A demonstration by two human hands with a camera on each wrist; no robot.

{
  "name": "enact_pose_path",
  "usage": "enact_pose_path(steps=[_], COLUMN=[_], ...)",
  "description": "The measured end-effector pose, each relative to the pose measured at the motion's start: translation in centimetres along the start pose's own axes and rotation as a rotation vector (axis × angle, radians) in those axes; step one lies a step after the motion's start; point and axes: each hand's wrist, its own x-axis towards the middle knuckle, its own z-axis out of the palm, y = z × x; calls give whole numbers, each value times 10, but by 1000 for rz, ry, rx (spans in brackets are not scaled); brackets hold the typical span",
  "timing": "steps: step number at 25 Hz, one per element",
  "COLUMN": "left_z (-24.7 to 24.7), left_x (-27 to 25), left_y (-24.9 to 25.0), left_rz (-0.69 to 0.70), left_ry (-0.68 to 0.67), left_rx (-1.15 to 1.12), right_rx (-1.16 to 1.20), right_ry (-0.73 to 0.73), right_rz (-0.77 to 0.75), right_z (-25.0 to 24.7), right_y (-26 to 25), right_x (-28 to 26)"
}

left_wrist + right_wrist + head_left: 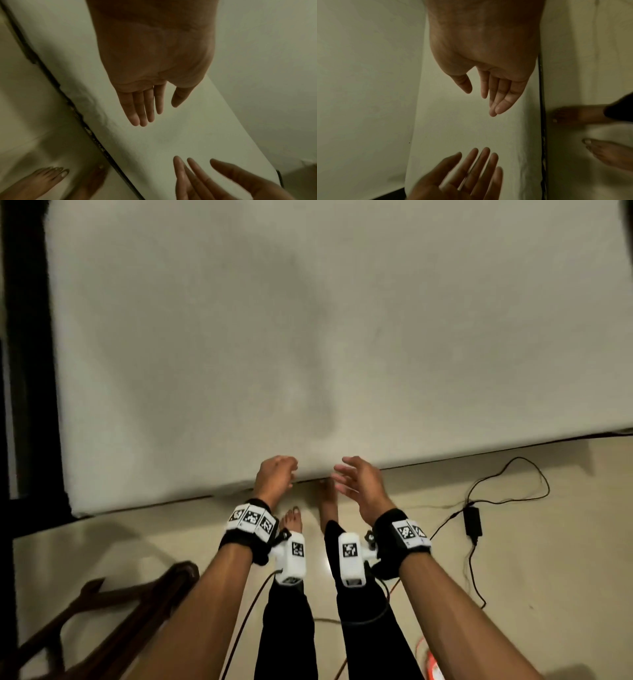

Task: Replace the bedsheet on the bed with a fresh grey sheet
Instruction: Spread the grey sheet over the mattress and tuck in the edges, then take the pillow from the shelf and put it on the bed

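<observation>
A pale grey sheet lies flat over the bed and hangs down its near side. My left hand hovers at the near edge, fingers straight and together, holding nothing. My right hand is beside it, a hand's width to the right, fingers straight and slightly spread, palm toward the sheet's side and empty. In both wrist views each hand stays just off the fabric. The sheet's lower hem looks slightly bunched along the dark bed frame.
My bare feet stand on the pale tiled floor right at the bed. A black power adapter with its cable lies on the floor to the right. A dark wooden chair stands at lower left, a dark frame along the bed's left side.
</observation>
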Motion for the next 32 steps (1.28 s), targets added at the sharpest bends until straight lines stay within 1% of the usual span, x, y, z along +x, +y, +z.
enact_pose_path(steps=[2,5,6,8,12,14,16,18,22,25,28,30,32], left_z=[12,40,53,77,153,202,257,306,421,496,581,641,703], left_x=[-32,-93,-110,-137,-195,-219,-237,-255,-297,-323,-338,-342,-343], left_y=[23,72,91,121,188,219,247,269,297,318,337,351,369], left_rz=[89,232,289,382,544,606,662,729,856,996,1141,1237,1304], left_ry=[-66,-147,-160,-145,-186,-183,-165,-145,-197,-207,-234,-301,-355], left_rx=[188,498,615,819,1087,1139,1145,1157,1196,1251,1310,1302,1298], right_rx=[-44,-54,-35,-30,50,83,104,103,177,194,140,120,80], right_ry=[57,111,127,166,239,256,282,328,378,433,510,558,607], right_rz=[-119,-250,-287,-340,-430,-468,-528,-556,-591,-606,-626,-676,-705], right_z=[-25,-84,-108,-153,-258,-313,-368,-414,-510,-562,-617,-653,-690], right_y=[-23,-63,-78,-102,-159,-188,-214,-235,-268,-292,-326,-355,-388], right_x=[-32,-84,-101,-125,-171,-187,-195,-203,-221,-226,-220,-210,-202])
